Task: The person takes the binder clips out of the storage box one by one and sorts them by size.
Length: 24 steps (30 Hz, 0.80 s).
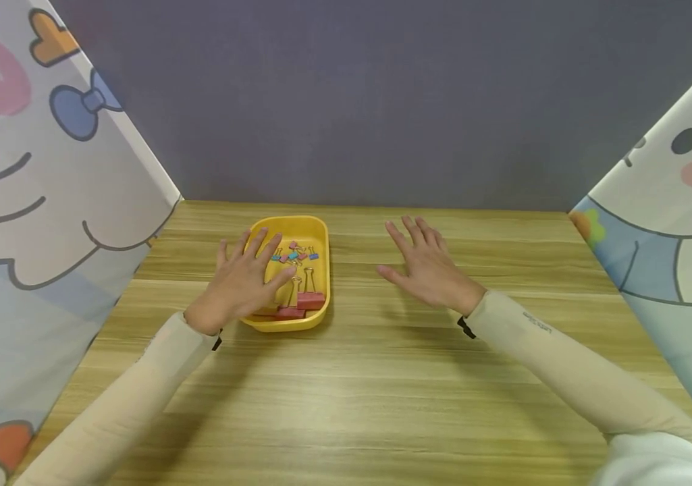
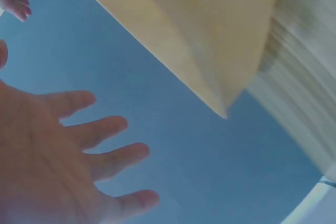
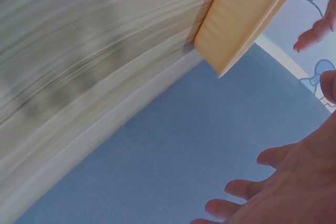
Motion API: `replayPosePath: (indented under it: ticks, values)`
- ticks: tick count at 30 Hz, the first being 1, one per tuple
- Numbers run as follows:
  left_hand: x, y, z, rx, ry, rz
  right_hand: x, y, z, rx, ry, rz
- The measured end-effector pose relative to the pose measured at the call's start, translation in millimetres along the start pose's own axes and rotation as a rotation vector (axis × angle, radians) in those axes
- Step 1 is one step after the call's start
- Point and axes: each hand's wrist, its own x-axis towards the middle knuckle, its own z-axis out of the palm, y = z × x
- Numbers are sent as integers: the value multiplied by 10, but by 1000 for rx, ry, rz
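Note:
A yellow tray stands on the wooden table, left of the middle. Small binder clips in pink, teal and blue lie toward its far end. Larger red binder clips lie at its near end, partly covered by the hand in the head view. My left hand hovers over the tray's left side, fingers spread and straight, holding nothing. To the right of the tray, my right hand is above the table with fingers spread, also holding nothing. Both palms show bare in the wrist views.
The wooden table runs back to a dark grey wall panel. Panels with cartoon prints stand at the left and the right. In the right wrist view the tray's side wall is at the top.

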Motion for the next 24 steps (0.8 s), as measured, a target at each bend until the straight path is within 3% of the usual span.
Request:
replayPosePath:
  ticks: [8, 15, 19, 24]
  values:
    - [29, -256, 47, -165, 173, 50, 157, -90, 53, 82, 13, -16]
    - [97, -407, 109, -236, 279, 51, 295, -167, 91, 216, 52, -122]
    - [124, -496, 147, -240, 309, 27, 386, -219, 119, 274, 47, -179]
    - [124, -596, 196, -263, 294, -22, 490, -276, 178, 354, 9, -262]
